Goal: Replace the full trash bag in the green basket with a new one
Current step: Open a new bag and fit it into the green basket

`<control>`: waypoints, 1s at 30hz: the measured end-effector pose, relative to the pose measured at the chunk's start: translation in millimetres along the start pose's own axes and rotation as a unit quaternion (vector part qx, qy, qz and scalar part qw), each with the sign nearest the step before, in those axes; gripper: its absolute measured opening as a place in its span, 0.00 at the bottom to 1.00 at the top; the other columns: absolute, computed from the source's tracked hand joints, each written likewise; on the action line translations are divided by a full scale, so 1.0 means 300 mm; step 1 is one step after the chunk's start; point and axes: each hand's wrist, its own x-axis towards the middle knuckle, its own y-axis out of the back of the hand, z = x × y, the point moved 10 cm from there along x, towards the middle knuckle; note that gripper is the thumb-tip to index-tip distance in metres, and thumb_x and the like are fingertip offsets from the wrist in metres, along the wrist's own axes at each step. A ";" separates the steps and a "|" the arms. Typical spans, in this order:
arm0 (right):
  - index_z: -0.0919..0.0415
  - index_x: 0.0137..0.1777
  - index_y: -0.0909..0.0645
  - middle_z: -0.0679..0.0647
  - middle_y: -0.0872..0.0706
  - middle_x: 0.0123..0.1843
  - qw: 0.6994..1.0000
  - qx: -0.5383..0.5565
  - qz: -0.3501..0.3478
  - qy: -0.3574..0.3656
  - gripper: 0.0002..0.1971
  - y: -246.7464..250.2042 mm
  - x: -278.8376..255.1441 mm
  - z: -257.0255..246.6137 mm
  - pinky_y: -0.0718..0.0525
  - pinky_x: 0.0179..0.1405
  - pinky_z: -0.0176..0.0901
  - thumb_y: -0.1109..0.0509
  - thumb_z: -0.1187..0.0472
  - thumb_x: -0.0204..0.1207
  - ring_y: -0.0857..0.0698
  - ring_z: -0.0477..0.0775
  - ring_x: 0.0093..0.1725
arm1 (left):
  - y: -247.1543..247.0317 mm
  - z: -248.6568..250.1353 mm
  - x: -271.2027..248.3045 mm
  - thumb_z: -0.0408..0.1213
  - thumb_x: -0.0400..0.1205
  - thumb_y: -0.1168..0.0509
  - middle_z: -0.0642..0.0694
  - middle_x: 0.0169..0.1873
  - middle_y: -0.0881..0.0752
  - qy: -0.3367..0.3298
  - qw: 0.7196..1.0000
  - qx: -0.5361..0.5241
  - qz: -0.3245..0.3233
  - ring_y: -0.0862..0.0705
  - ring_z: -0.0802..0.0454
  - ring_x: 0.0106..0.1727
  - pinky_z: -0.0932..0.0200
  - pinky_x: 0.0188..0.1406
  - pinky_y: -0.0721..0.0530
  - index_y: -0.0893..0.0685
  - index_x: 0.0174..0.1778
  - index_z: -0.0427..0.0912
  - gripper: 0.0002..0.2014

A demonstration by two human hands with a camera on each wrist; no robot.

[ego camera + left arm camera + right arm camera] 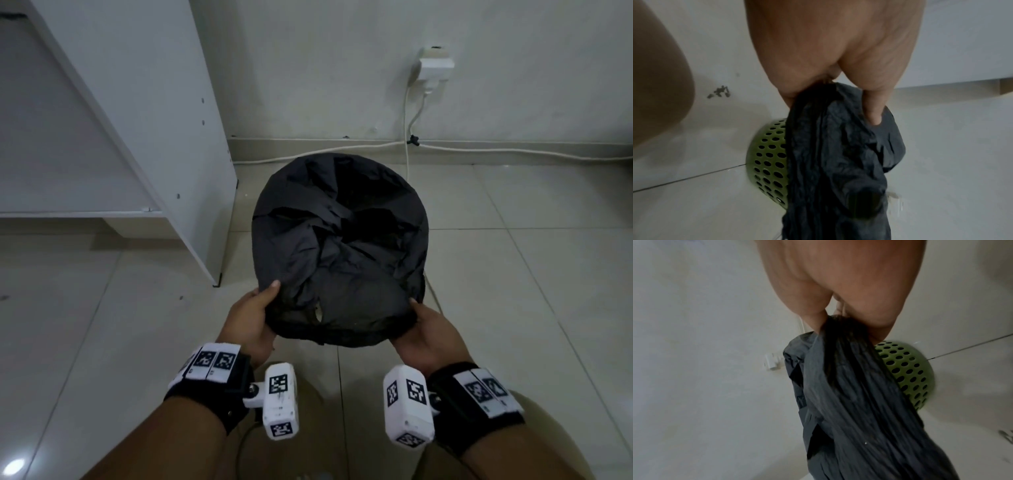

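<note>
Both hands are on the black trash bag [339, 246], which drapes over the green basket [768, 162] on the tiled floor [513, 274]. The left hand [251, 318] grips the bag's edge at seven o'clock, thumb on top; the right hand [428, 337] grips it at five o'clock. Fingers of both curl round gathered plastic. The basket sits straight ahead, toward twelve, both hands equally near, palms facing inward. The coming move looks like tugging the edge along the rim.
</note>
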 end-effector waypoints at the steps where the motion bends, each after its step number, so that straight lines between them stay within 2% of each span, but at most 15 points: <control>1: 0.62 0.77 0.25 0.64 0.18 0.73 1.000 0.016 -0.009 0.006 0.50 -0.008 -0.009 -0.009 0.19 0.67 0.64 0.13 0.63 0.49 0.19 0.67 0.71 | 0.019 -0.003 0.007 0.35 0.88 0.39 0.36 0.65 0.12 0.004 1.000 -0.015 0.004 0.12 0.37 0.64 0.42 0.65 0.18 0.18 0.71 0.33 0.17; 3: 0.61 0.72 0.21 0.62 0.14 0.68 0.999 0.028 -0.009 0.030 0.33 -0.023 -0.021 -0.032 0.18 0.66 0.60 0.20 0.62 0.65 0.15 0.65 0.65 | 0.050 0.009 0.019 0.32 0.89 0.42 0.35 0.68 0.15 -0.008 0.999 -0.032 0.020 0.16 0.35 0.69 0.37 0.74 0.23 0.21 0.73 0.32 0.17; 5: 0.60 0.60 0.17 0.59 0.11 0.57 0.994 -0.059 0.014 0.086 0.11 -0.051 -0.049 -0.068 0.16 0.57 0.55 0.34 0.60 0.82 0.10 0.58 0.52 | 0.055 0.040 0.020 0.31 0.88 0.40 0.34 0.65 0.13 -0.043 0.999 -0.011 0.028 0.14 0.35 0.66 0.38 0.71 0.20 0.17 0.68 0.33 0.14; 7: 0.61 0.54 0.17 0.58 0.10 0.52 0.961 -0.211 0.050 0.172 0.09 -0.066 -0.074 -0.107 0.13 0.53 0.55 0.29 0.56 0.81 0.09 0.55 0.47 | 0.055 0.086 0.005 0.31 0.86 0.35 0.33 0.57 0.10 -0.108 0.987 0.095 0.068 0.11 0.37 0.57 0.44 0.60 0.14 0.14 0.53 0.37 0.06; 9: 0.62 0.58 0.18 0.57 0.10 0.54 0.899 -0.364 0.070 0.234 0.18 -0.082 -0.091 -0.116 0.12 0.53 0.53 0.21 0.53 0.73 0.10 0.55 0.52 | 0.008 0.146 -0.031 0.37 0.81 0.30 0.34 0.50 0.09 -0.207 0.937 0.271 0.083 0.11 0.39 0.51 0.45 0.54 0.12 0.14 0.46 0.42 0.03; 12: 0.59 0.56 0.19 0.55 0.14 0.52 0.754 -0.586 0.082 0.286 0.16 -0.130 -0.096 -0.093 0.17 0.44 0.45 0.22 0.55 0.73 0.15 0.52 0.48 | -0.105 0.131 -0.058 0.41 0.77 0.24 0.38 0.52 0.19 -0.293 0.809 0.508 0.035 0.20 0.46 0.53 0.58 0.57 0.20 0.16 0.49 0.35 0.13; 13: 0.60 0.53 0.19 0.56 0.15 0.49 0.727 -0.611 0.083 0.303 0.12 -0.152 -0.101 -0.088 0.20 0.41 0.44 0.23 0.57 0.74 0.17 0.53 0.46 | -0.129 0.117 -0.063 0.39 0.77 0.24 0.39 0.56 0.24 -0.307 0.778 0.547 0.032 0.26 0.50 0.57 0.64 0.60 0.27 0.17 0.52 0.34 0.15; 15: 0.61 0.45 0.20 0.59 0.16 0.46 0.714 -0.625 0.080 0.306 0.07 -0.180 -0.096 -0.064 0.25 0.37 0.43 0.26 0.59 0.77 0.18 0.57 0.44 | -0.168 0.107 -0.071 0.37 0.77 0.24 0.36 0.61 0.28 -0.337 0.746 0.574 0.033 0.31 0.51 0.62 0.68 0.62 0.34 0.17 0.54 0.34 0.15; 17: 0.55 0.38 0.25 0.59 0.19 0.43 0.711 -0.635 0.083 0.291 0.10 -0.190 -0.084 -0.040 0.29 0.34 0.42 0.28 0.59 0.79 0.20 0.59 0.42 | -0.190 0.098 -0.066 0.36 0.80 0.26 0.34 0.64 0.31 -0.330 0.751 0.571 0.030 0.33 0.50 0.65 0.71 0.63 0.37 0.15 0.54 0.33 0.12; 20: 0.53 0.32 0.28 0.58 0.21 0.36 0.720 -0.623 0.075 0.297 0.16 -0.219 -0.087 -0.033 0.32 0.31 0.41 0.29 0.60 0.80 0.22 0.57 0.37 | -0.214 0.065 -0.034 0.35 0.82 0.30 0.34 0.62 0.28 -0.271 0.789 0.551 -0.009 0.28 0.51 0.60 0.70 0.60 0.32 0.14 0.51 0.32 0.09; 22: 0.55 0.31 0.28 0.56 0.22 0.32 0.738 -0.607 0.062 0.290 0.17 -0.231 -0.079 -0.025 0.31 0.32 0.43 0.29 0.61 0.80 0.23 0.56 0.34 | -0.221 0.056 -0.028 0.36 0.81 0.32 0.33 0.48 0.19 -0.247 0.837 0.487 -0.026 0.21 0.46 0.46 0.60 0.48 0.26 0.17 0.40 0.34 0.08; 24: 0.63 0.32 0.23 0.59 0.19 0.32 0.751 -0.597 0.050 0.277 0.14 -0.237 -0.069 -0.016 0.26 0.32 0.48 0.30 0.61 0.80 0.20 0.58 0.34 | -0.211 0.061 -0.033 0.30 0.82 0.37 0.41 0.31 0.20 -0.235 0.871 0.430 -0.018 0.24 0.51 0.32 0.56 0.39 0.28 0.22 0.33 0.35 0.11; 26: 0.71 0.40 0.19 0.65 0.15 0.37 0.769 -0.580 0.041 0.265 0.11 -0.236 -0.060 -0.014 0.21 0.33 0.49 0.30 0.63 0.79 0.17 0.59 0.36 | -0.191 0.075 -0.047 0.26 0.85 0.40 0.45 0.36 0.18 -0.226 0.882 0.413 0.019 0.20 0.50 0.37 0.53 0.41 0.22 0.17 0.44 0.37 0.08; 28: 0.71 0.42 0.19 0.64 0.15 0.37 0.786 -0.560 0.043 0.259 0.08 -0.225 -0.060 -0.020 0.24 0.30 0.43 0.29 0.64 0.77 0.19 0.55 0.34 | -0.151 0.075 -0.056 0.28 0.86 0.39 0.46 0.48 0.16 -0.215 0.897 0.381 0.065 0.15 0.47 0.51 0.49 0.53 0.15 0.20 0.62 0.38 0.10; 30: 0.70 0.40 0.21 0.61 0.16 0.35 0.791 -0.550 0.049 0.264 0.08 -0.224 -0.068 -0.029 0.24 0.31 0.43 0.27 0.64 0.75 0.19 0.56 0.34 | -0.126 0.060 -0.060 0.31 0.84 0.34 0.45 0.48 0.14 -0.199 0.917 0.335 0.082 0.13 0.44 0.51 0.49 0.49 0.13 0.25 0.64 0.35 0.14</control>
